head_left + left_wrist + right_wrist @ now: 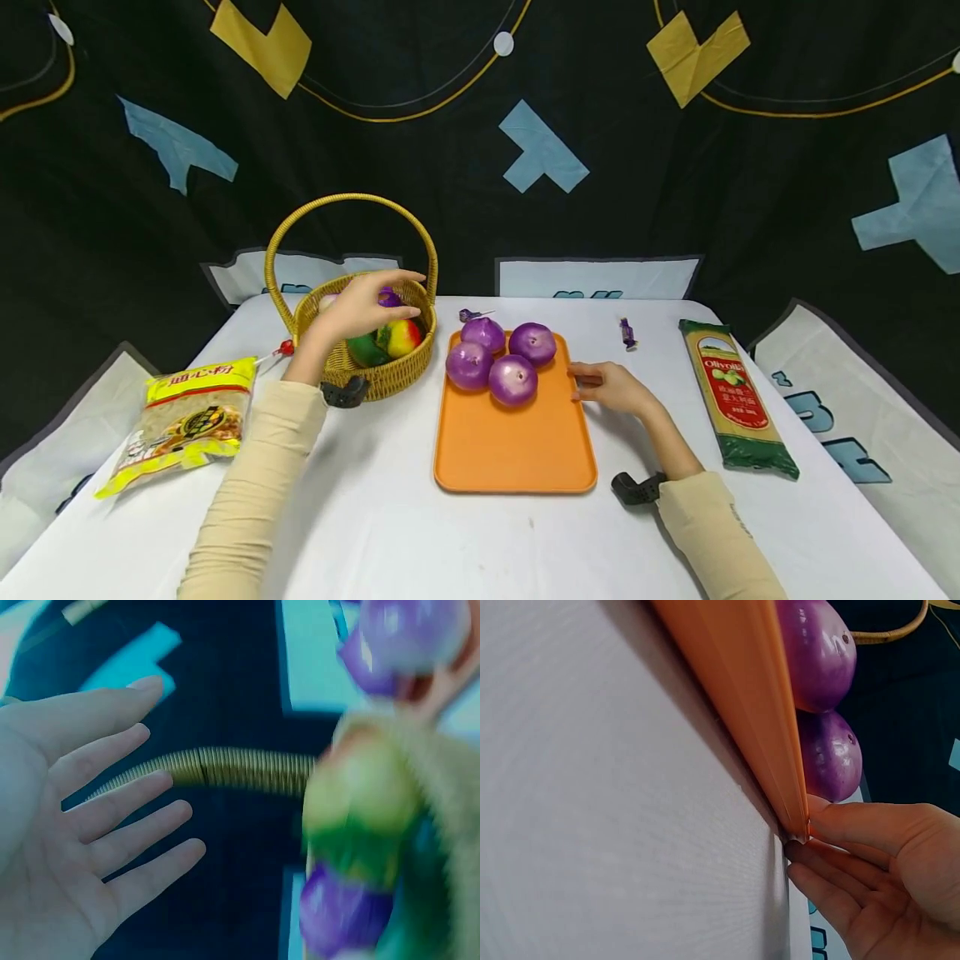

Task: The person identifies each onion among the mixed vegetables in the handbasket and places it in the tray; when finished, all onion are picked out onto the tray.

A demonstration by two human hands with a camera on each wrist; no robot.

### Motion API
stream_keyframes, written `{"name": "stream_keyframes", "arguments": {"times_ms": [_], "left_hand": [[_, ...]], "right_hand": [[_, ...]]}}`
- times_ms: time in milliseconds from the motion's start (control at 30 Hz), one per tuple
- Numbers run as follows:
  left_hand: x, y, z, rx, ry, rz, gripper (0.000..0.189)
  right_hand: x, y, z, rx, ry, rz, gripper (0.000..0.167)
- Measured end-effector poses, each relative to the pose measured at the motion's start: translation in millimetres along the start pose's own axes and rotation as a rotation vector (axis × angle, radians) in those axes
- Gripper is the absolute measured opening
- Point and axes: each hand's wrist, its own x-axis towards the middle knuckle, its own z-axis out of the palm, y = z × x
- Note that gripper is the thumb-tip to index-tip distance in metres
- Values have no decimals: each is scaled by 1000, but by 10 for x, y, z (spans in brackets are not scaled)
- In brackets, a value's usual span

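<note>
My left hand (pixel 362 307) hovers over the wicker basket (pixel 386 379), its fingers extended and nothing in its grasp. Inside the basket lie a red-and-yellow fruit (pixel 404 337), a green one (pixel 366 351) and a purple one (pixel 345 907). At the right rim of the orange tray (pixel 514 450), my right hand (pixel 613 388) pinches the edge, thumb on top and fingers beneath in the right wrist view. Several purple onions (pixel 513 381) sit together on the far half of the tray.
A yellow bag of noodles (pixel 195 412) lies at the left and a pasta packet (pixel 735 392) at the right. Behind the tray are a wrapped lollipop (pixel 470 315) and a purple candy (pixel 627 333). A red lollipop (pixel 285 347) lies by the basket. The tall handle (pixel 352 198) arches above it.
</note>
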Motion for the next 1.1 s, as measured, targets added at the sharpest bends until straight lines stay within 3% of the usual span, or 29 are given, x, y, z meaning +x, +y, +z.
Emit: {"name": "stream_keyframes", "arguments": {"times_ms": [133,233,433,533,733,1100], "left_hand": [[148,-266,-213,52,-76,-102,49],[251,-442,-284,90,-130,-134,48],[366,-772,-286,129,-221,-241,48],[383,-894,-248,140,-263,-265,50],[401,-979,-175,127,-293,-279,53],[429,-1018,-125,121,-228,-226,47]], "right_hand": [[-15,10,-1,15,-6,-3,48],[-21,22,7,20,-7,-1,48],[-4,27,1,28,-11,-15,49],[3,19,2,41,-17,-17,49],[14,17,-7,29,-15,-27,50],[4,44,-30,41,-14,-23,49]]}}
